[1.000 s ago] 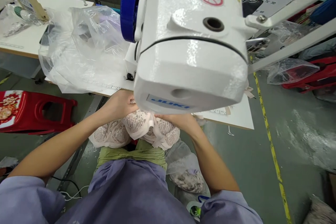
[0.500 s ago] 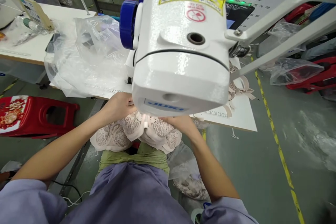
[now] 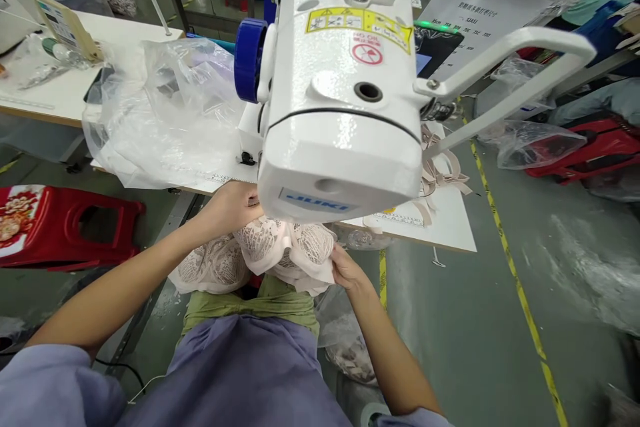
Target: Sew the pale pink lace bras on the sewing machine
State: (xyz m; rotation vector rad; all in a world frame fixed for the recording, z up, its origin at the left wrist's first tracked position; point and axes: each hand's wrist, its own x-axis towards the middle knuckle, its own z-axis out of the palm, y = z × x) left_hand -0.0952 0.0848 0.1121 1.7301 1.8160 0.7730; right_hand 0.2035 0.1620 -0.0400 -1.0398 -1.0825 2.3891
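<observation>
A pale pink lace bra (image 3: pixel 263 240) lies at the front edge of the sewing table, partly over my lap, with more lace cups (image 3: pixel 213 263) bunched to its left. My right hand (image 3: pixel 346 268) pinches the right side of the bra, thumb and fingers closed on its edge. Beside the machine head, my left hand (image 3: pixel 233 208) has its fingers curled at the upper left of the bra; the fingertips are partly hidden. The white sewing machine (image 3: pixel 345 147) stands right above, hiding its needle area from view.
Clear plastic bags (image 3: pixel 170 113) cover the table's left part. Beige strips (image 3: pixel 443 173) lie at the table's right. A red stool (image 3: pixel 90 220) stands on the left, and a bag of scraps (image 3: pixel 350 353) sits on the floor by my right leg. A metal handle (image 3: pixel 520 47) juts out rightward.
My right hand has come out from beneath the machine head, down to the bra's right edge. The bra has turned slightly. My left hand stays near its place; the view has shifted a little.
</observation>
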